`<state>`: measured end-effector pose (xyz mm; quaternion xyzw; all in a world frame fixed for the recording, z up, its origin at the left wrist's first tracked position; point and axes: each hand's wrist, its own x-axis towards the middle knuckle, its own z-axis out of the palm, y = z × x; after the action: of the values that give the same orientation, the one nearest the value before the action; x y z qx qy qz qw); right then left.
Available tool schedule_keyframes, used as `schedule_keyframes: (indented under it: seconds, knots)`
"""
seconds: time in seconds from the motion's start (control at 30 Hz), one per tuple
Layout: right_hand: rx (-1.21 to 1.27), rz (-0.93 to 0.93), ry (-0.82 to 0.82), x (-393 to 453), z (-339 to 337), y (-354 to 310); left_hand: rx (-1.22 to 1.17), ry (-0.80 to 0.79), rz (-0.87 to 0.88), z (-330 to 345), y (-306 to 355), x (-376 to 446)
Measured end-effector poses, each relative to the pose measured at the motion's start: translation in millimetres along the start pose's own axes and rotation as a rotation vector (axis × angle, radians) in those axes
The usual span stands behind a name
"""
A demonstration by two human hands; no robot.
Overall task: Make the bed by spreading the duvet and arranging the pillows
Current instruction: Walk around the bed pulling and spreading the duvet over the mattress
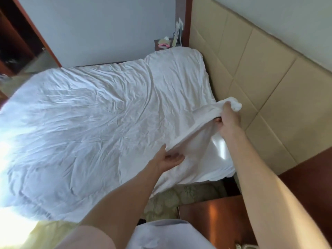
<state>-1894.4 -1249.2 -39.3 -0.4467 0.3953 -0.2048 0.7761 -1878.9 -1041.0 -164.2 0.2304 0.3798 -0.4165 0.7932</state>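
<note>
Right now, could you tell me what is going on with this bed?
A person is making it. Their right hand grips a bunched corner of the white duvet near the padded headboard and lifts it, while the left hand lies open under the raised edge. The rest of the duvet is spread across the bed, wrinkled. No pillows are in view.

Daylight scene, bright overall. Strong light enters from lower left; the duvet (80,114) blows out to pure white there, detail lost along the left edge. Creases cast soft shadows across the cloth. Small glare patch on the lifted fabric beside the right hand (228,119). Upper left corner dark. Wide-angle distortion: headboard (251,69) lines bow and tilt. Slight softness throughout; left edge smeared.
</note>
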Motion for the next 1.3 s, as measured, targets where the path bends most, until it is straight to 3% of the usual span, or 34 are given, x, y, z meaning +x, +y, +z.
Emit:
schedule_keyframes:
  seconds: [0.2,0.43,0.63,0.83,1.03,1.3]
  knots:
    - [0.102,-0.059,0.002,15,-18,-25,-0.053,0.015,0.255,56,24,-16]
    - [0.248,-0.040,0.014,32,-15,-36,0.087,-0.001,0.377,82,66,-10]
    - [0.289,-0.002,0.052,58,6,-56,0.516,0.021,0.634,133,130,-11]
    - [0.203,-0.097,-0.002,89,48,-70,0.662,0.059,0.846,194,197,12]
    - [0.276,-0.102,0.077,122,89,-87,0.970,-0.053,0.945,245,255,39]
    - [0.361,-0.135,0.070,151,133,-95,1.149,-0.163,1.039,308,309,55]
